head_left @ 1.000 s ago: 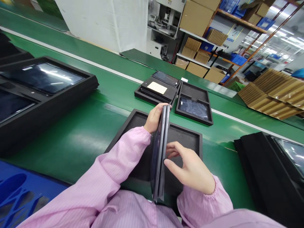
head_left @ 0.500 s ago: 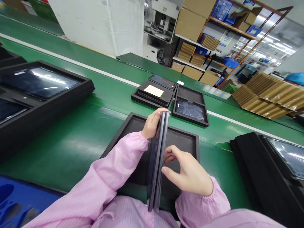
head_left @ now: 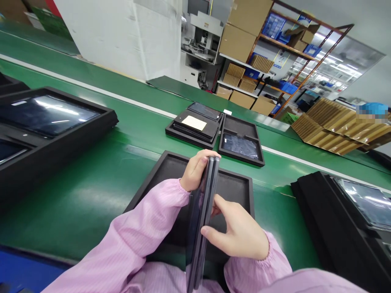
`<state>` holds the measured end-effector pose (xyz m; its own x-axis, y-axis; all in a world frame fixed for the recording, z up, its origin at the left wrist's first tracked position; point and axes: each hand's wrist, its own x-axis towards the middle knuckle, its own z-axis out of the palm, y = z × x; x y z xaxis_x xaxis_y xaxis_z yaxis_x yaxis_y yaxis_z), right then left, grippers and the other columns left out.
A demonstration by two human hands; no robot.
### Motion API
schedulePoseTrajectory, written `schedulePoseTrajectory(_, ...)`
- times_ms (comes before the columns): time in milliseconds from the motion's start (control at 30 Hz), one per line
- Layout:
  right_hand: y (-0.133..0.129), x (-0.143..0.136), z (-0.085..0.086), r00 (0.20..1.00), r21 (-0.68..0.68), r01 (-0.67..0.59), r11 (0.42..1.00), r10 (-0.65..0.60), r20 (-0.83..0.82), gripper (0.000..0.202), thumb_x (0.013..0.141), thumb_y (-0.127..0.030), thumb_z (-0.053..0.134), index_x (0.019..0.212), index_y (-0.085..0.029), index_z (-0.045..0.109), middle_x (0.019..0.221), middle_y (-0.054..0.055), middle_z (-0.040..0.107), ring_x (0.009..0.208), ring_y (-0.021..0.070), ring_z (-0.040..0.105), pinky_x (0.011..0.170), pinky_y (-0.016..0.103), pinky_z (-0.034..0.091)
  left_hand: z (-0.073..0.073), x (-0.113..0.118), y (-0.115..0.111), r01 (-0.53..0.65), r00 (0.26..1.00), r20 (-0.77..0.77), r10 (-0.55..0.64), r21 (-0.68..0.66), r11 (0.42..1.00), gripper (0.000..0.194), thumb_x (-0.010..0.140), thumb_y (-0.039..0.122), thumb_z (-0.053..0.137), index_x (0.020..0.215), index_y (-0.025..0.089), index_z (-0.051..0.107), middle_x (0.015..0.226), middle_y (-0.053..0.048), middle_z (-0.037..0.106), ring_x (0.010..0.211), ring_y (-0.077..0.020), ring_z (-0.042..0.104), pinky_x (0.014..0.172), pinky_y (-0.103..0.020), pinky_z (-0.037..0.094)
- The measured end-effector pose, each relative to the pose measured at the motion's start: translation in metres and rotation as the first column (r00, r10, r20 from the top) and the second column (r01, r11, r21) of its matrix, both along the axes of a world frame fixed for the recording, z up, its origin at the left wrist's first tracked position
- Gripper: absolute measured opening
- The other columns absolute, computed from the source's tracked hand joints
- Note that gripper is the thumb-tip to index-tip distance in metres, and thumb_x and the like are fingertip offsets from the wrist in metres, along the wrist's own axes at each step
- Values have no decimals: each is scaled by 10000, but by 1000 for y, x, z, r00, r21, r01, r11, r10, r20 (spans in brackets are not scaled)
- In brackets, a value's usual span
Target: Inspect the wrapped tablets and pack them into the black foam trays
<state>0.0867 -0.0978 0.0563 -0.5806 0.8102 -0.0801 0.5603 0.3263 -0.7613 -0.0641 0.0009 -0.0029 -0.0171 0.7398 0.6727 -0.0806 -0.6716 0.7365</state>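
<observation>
Tablets (head_left: 203, 203): dark grey edges
Sleeves (head_left: 131, 236): pink, finely striped
Foam tray (head_left: 251, 199): black
Workbench (head_left: 85, 215): green, white line
Paper label (head_left: 194, 123): pale yellow

- Smock front (head_left: 161, 273): pale pink leaning to lilac, light woven cloth, softly rumpled, cut off by the lower edge of the view.
- Left sleeve (head_left: 137, 226): to the left of the smock front, the same pink, long and loose, with fine pinstripes and deep soft creases around its bend.
- Left cuff (head_left: 185, 190): above the smock front, gathered into a small frill.
- Left hand (head_left: 194, 171): beyond that cuff, bare, fingers partly hidden.
- Right sleeve (head_left: 259, 266): to the right of the smock front, matching pink, full and puckered.
- Right cuff (head_left: 266, 253): ruffled with tight little gathers, snug at the wrist.
- Right hand (head_left: 240, 230): bare, slim-fingered.
</observation>
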Motion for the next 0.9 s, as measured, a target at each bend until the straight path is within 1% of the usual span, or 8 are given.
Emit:
schedulePoseTrajectory(167,2,2,0,999,-8,-21,1000,21,-34,203,802,-349,604,936,-208,547,900,56,711,791,234,657,757,357,493,-1,1,0,12,1000,14,-13,35,999,530,981,588,362,933,190,710,931,-84,753,917,-227,682,862,-358,506)
schedulePoseTrajectory(300,4,5,-1,997,9,-12,1000,13,-70,172,818,-364,621,850,-205,566,854,45,702,771,212,645,744,330,481,0,2,-1,27,1000,2,-27,32,999,528,986,580,356,949,188,708,949,-86,754,931,-228,682,875,-362,505)
schedulePoseTrajectory(400,6,6,-2,993,40,18,999,-13,-118,183,850,-370,594,774,-207,559,789,26,682,731,186,629,720,302,470,1,3,-2,40,999,-11,-40,36,999,518,991,568,356,971,187,706,967,-88,756,944,-228,682,886,-363,507)
schedulePoseTrajectory(567,6,3,-5,967,152,141,978,-104,-231,206,863,-338,571,707,-212,526,690,-9,641,655,144,603,669,251,460,0,4,-5,65,998,-27,-63,77,995,489,1004,529,357,1014,190,708,997,-86,757,965,-222,679,886,-352,509)
schedulePoseTrajectory(667,5,0,-6,943,244,238,940,-163,-290,199,851,-310,579,693,-211,508,658,-22,624,616,125,590,632,226,445,0,4,-8,73,997,-34,-70,101,992,471,1010,504,358,1034,192,710,1009,-84,758,975,-223,677,891,-352,508)
schedulePoseTrajectory(733,4,-3,-7,931,291,281,915,-186,-314,208,850,-304,582,685,-209,497,646,-26,614,598,118,579,614,217,432,1,4,-9,78,996,-45,-73,115,990,468,1012,497,358,1048,193,712,1012,-85,760,979,-227,677,894,-359,510)
schedulePoseTrajectory(800,3,-4,-8,930,320,289,902,-185,-318,221,856,-298,574,676,-209,480,631,-31,593,579,111,561,598,213,420,2,4,-11,84,996,-51,-78,134,987,459,1013,487,362,1073,196,713,1012,-84,762,983,-228,677,896,-363,512)
schedulePoseTrajectory(900,3,-4,-8,943,346,258,902,-157,-295,223,872,-283,537,679,-213,453,618,-37,556,565,110,529,588,216,407,3,4,-13,92,995,-43,-86,169,981,432,1018,458,373,1128,209,709,1018,-80,766,991,-225,676,902,-365,513)
